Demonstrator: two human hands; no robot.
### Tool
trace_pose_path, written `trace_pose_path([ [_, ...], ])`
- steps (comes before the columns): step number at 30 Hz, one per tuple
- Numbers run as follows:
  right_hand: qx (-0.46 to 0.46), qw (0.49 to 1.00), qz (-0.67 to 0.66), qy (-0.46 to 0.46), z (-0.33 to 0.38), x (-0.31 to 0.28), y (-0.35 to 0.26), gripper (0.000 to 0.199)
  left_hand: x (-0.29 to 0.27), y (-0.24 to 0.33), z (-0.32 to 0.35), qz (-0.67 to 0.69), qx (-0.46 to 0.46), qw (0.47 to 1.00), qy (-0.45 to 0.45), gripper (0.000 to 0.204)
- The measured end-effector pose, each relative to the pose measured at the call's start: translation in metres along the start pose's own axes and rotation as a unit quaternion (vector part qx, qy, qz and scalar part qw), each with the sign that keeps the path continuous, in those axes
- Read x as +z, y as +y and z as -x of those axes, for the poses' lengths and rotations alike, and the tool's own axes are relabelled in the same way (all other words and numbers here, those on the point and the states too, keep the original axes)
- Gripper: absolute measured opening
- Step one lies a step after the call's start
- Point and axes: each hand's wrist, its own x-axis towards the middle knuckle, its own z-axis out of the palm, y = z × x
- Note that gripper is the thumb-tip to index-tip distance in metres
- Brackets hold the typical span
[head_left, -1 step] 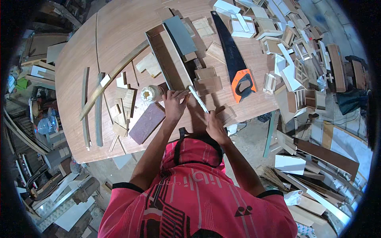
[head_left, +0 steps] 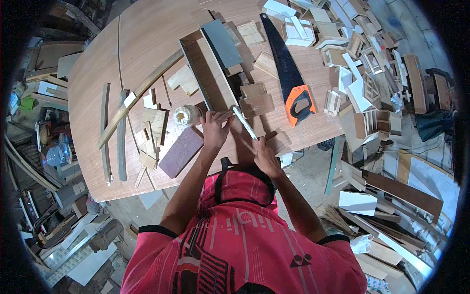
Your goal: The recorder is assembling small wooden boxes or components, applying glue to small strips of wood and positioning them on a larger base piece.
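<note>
A long, narrow wooden box [head_left: 208,73] with an open top lies on the table in front of me, its near end toward my body. My left hand [head_left: 215,131] is closed on that near end, fingers bent over its edge. My right hand [head_left: 267,158] pinches the lower tip of a slim white stick [head_left: 244,122], which looks coated. The stick slants up to the left, its upper tip by the box's near right corner. Left of my left hand stands an open jar [head_left: 186,116] with a whitish rim. A purple-brown block [head_left: 181,152] lies just nearer than the jar.
A handsaw [head_left: 288,68] with an orange and black handle lies to the right. A grey board [head_left: 221,43] rests along the box's right side. Long wooden strips [head_left: 142,95] and offcuts [head_left: 155,126] lie left. Small wooden models [head_left: 362,93] crowd the right side.
</note>
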Motion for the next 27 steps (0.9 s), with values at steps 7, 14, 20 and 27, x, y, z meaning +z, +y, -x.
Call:
trace_pose_path([
  [7, 0.051, 0.998, -0.008, -0.026, 0.016, 0.009, 0.015, 0.034, -0.002, 0.001, 0.002, -0.010, 0.034, 0.999, 0.036, 0.031],
  [14, -0.016, 0.998, -0.012, 0.055, 0.020, 0.015, 0.031, 0.039, -0.033, 0.006, 0.013, 0.096, 0.043, 0.983, 0.152, 0.027],
  [20, -0.089, 0.991, 0.015, 0.095, 0.013, 0.001, 0.010, 0.030, -0.027, 0.060, 0.026, 0.260, 0.134, 0.950, 0.106, 0.021],
  [27, 0.032, 0.984, 0.052, 0.165, -0.019, 0.016, 0.007, 0.014, -0.001, 0.219, 0.048, 0.043, 0.190, 0.740, -0.644, 0.081],
])
